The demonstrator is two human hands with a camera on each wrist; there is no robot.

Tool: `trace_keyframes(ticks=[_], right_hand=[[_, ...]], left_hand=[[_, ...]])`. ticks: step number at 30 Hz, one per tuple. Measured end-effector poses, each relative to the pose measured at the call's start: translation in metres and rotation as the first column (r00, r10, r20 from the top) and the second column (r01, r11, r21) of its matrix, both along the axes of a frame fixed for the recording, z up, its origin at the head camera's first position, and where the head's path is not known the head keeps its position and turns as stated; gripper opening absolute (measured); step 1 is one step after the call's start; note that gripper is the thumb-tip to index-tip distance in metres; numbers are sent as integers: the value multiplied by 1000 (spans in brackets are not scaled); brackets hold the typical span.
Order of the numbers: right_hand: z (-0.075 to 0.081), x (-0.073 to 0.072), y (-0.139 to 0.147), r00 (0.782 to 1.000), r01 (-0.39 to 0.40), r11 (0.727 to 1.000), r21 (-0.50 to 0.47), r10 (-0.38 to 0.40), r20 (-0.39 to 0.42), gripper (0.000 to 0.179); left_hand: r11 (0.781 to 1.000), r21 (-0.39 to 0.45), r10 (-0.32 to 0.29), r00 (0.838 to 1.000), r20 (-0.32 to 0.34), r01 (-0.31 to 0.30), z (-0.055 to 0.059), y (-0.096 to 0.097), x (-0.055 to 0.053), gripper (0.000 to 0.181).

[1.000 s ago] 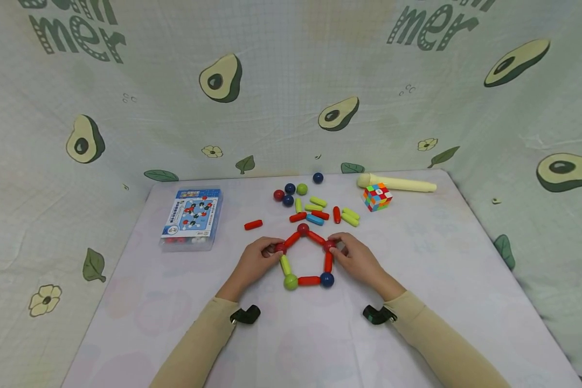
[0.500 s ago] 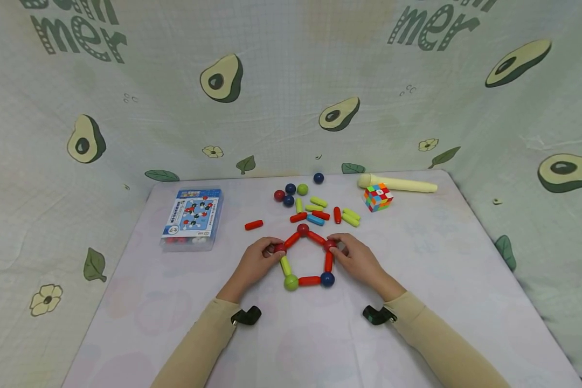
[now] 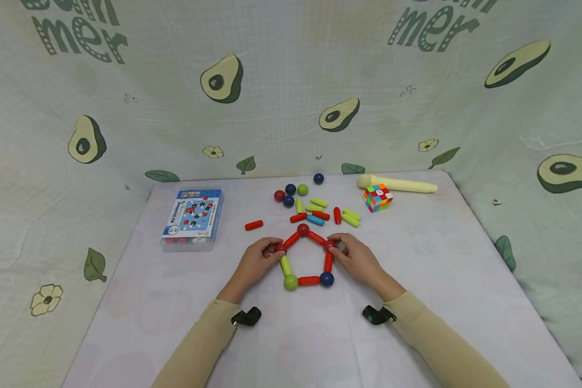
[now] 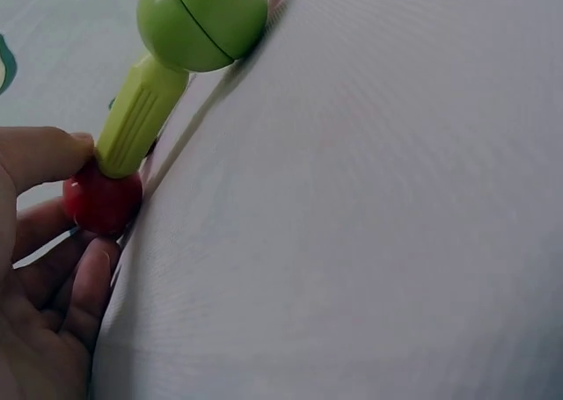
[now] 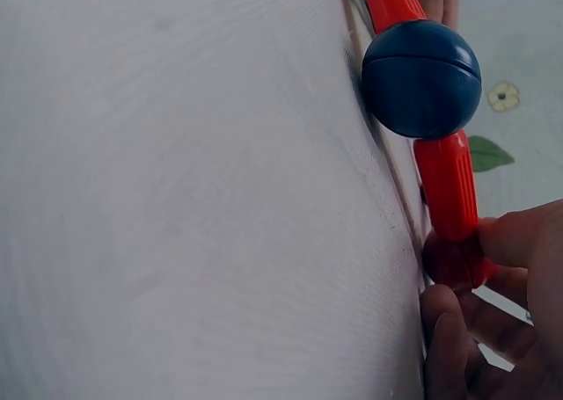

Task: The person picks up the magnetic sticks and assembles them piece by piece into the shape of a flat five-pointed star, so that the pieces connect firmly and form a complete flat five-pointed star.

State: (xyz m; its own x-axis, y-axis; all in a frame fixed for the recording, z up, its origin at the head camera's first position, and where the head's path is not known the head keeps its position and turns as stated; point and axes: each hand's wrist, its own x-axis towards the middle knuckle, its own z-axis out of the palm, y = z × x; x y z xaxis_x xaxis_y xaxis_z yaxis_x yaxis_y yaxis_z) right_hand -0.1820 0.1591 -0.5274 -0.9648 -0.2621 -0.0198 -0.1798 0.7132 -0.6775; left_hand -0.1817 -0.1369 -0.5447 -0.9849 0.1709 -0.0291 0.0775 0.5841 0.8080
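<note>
A five-sided ring of balls and rods lies flat on the table between my hands. My left hand (image 3: 260, 257) pinches the red ball (image 4: 101, 200) at the ring's left corner. With thumb and fingers, my right hand (image 3: 354, 256) pinches the red ball (image 5: 455, 261) at the right corner. Another red ball (image 3: 303, 230) forms the far corner. Nearest me are a green ball (image 3: 290, 282) and a dark blue ball (image 3: 326, 279), joined by a red rod (image 3: 309, 281). A yellow-green rod (image 4: 141, 117) links the green ball to the left red ball.
Beyond the ring lie several loose rods, among them a blue rod (image 3: 315, 220) and a red rod (image 3: 254, 225). Loose balls, including a green ball (image 3: 302, 189), sit farther back. A plastic box (image 3: 191, 220) stands left; a puzzle cube (image 3: 378, 198) and a pale yellow toy microphone (image 3: 402, 184) are back right.
</note>
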Motion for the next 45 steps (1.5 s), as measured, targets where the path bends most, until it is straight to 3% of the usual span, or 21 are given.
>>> trace_keyframes(ticks=[8,15,24,29,32,35,38,41,45], right_hand=[[-1,0,1,1000,-24,999,-25,24,-6,40],[-1,-1,2,999,-44,999,-32,44,-4,42],[-1,-5,8,1000,-14,999,-34,14,4,42],[-2,-8,17,999,18,1000,-25,-19,-39,39],[-3,-12,22,995,47,998,-35,-50,-82,36],[-4,-17,28,987,80,996,-47,-85,-133,34],[-5,-23,32,974,121,991,-56,-129,-183,33],[-6,-30,35,962,156,986,-53,-164,-219,33],[-5,-37,36,963,165,986,-35,-169,-212,33]], left_hand=[[1000,6,23,999,-30,-23,-1,-2,1,32],[996,-16,88,995,-43,-89,-1,-1,4,31],[980,-33,195,979,-59,-197,2,-11,7,31],[972,-45,226,972,-69,-230,3,-19,7,35],[969,-57,231,966,-120,-239,3,-20,8,40],[969,-91,207,955,-211,-230,5,-16,12,43],[969,-151,143,947,-289,-193,12,-7,18,45],[959,-257,33,952,-304,-116,19,8,26,46],[915,-403,-155,950,-269,35,21,29,38,49]])
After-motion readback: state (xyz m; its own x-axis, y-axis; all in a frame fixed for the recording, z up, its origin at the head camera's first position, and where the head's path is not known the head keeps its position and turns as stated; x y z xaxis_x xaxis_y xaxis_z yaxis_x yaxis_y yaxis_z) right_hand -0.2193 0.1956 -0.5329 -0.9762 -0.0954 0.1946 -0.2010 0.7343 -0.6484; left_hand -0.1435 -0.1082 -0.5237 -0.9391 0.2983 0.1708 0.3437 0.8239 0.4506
